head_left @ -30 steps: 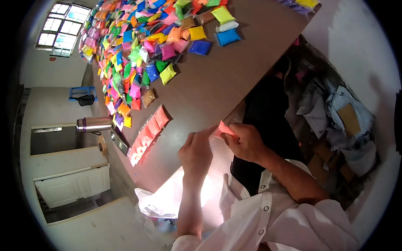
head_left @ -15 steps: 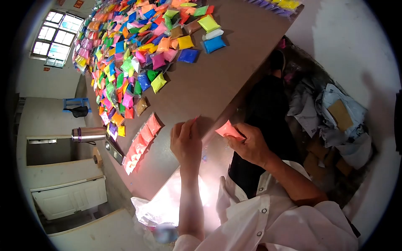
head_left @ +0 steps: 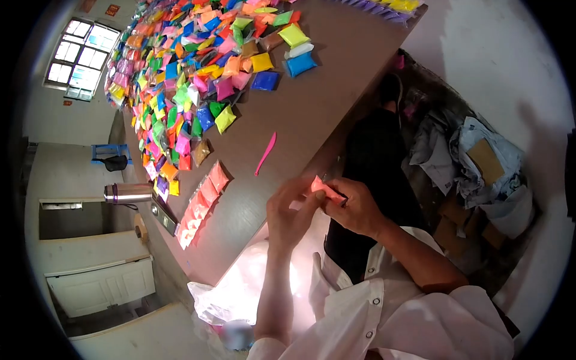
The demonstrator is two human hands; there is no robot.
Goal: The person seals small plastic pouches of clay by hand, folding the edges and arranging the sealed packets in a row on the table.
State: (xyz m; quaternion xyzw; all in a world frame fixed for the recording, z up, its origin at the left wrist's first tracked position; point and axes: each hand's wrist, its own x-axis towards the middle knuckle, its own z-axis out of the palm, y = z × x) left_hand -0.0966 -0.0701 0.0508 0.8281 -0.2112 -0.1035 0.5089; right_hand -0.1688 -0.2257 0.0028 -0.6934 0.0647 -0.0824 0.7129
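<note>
My right hand point(head_left: 354, 207) is closed on a small salmon-pink packet point(head_left: 321, 189) beyond the table's front edge. The thumb and fingers of my left hand point(head_left: 291, 210) pinch the near side of the same packet. On the brown table point(head_left: 300, 120), a pink plastic knife point(head_left: 266, 153) lies by itself, above my left hand in view. To the left of it lies a row of several joined salmon-pink packets point(head_left: 204, 204).
Many colourful packets point(head_left: 180, 90) are heaped at the table's upper left. A metal flask point(head_left: 128, 192) and a dark flat device point(head_left: 164, 216) are at its left edge. Clear plastic point(head_left: 228, 300) hangs below; crumpled bags point(head_left: 486, 156) lie on the floor at right.
The pink knife now lies on the table, out of my left hand. My left hand has moved right and down to the packet, which my right hand still holds.
</note>
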